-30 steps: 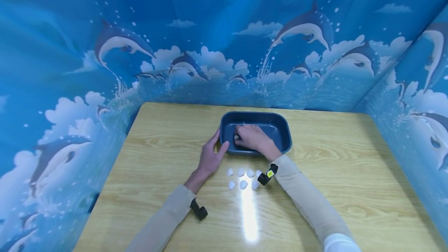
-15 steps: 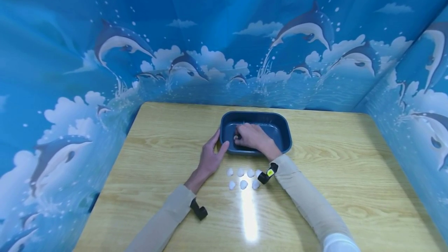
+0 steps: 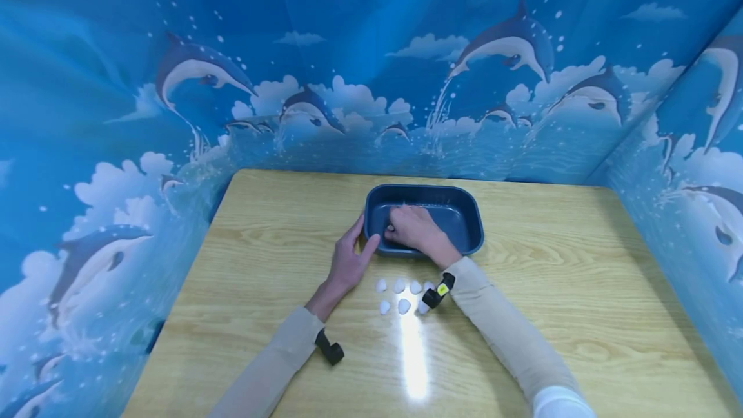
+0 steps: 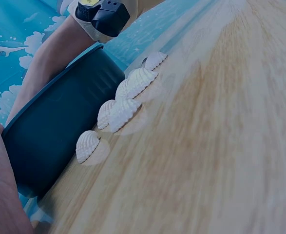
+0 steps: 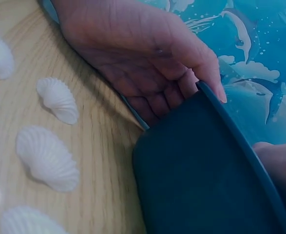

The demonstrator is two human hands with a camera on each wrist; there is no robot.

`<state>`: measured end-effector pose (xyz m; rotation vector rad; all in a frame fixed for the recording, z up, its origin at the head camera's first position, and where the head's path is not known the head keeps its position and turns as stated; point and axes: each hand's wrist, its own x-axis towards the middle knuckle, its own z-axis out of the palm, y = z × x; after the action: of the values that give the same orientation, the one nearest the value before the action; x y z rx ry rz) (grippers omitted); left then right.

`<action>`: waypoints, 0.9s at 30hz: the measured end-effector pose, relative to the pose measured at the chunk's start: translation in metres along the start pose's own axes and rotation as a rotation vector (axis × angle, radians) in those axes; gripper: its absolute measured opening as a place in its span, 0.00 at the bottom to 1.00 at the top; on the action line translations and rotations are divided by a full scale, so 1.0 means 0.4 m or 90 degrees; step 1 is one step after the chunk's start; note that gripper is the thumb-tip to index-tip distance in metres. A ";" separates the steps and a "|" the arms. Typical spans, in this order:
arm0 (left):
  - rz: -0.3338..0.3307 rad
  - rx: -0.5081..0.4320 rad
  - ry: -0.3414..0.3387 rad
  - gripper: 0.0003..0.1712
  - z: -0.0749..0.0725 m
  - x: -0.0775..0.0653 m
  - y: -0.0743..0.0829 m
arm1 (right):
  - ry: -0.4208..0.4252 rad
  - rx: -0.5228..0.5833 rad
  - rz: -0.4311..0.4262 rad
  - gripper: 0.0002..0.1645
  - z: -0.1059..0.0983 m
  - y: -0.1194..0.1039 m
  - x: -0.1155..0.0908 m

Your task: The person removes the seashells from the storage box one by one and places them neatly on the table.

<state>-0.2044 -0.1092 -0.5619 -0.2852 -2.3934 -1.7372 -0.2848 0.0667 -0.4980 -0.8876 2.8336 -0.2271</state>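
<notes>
A dark blue rectangular basin (image 3: 471, 224) stands on the table, toward its far side. My left hand (image 3: 350, 262) grips its left end; in the right wrist view the thumb lies over the rim and the fingers lie along the outer wall. Inside the basin, toward the left, is my right hand (image 3: 415, 228), its fingers curled around a small dark object with a pale round end (image 3: 391, 228); cannot tell its kind. The left wrist view hides that hand behind the basin's wall. Ribbed white seashells (image 4: 87, 146) lie in front of the basin.
The seashells (image 5: 47, 158) form two rows on the wooden table (image 3: 261, 263), several in all, partly under the right wrist's camera (image 3: 431, 297). Beyond the table's back edge hangs a blue dolphin-print curtain (image 3: 360, 50), which also runs along both sides.
My right hand and forearm have shifted slightly left, and the wrist camera now covers more of the rightmost seashells. The left hand and the basin stay in place.
</notes>
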 end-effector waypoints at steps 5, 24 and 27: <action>0.002 0.001 0.002 0.36 0.000 0.000 0.002 | 0.004 -0.004 0.004 0.20 0.003 0.000 0.001; -0.006 0.003 0.000 0.37 0.002 0.000 0.000 | -0.013 0.056 -0.029 0.19 0.000 0.023 -0.005; -0.005 0.003 -0.001 0.37 0.002 -0.001 -0.001 | -0.025 0.077 -0.033 0.16 -0.001 0.028 -0.005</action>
<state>-0.2041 -0.1084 -0.5625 -0.2775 -2.4032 -1.7343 -0.2895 0.0771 -0.4994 -0.9294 2.7303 -0.3779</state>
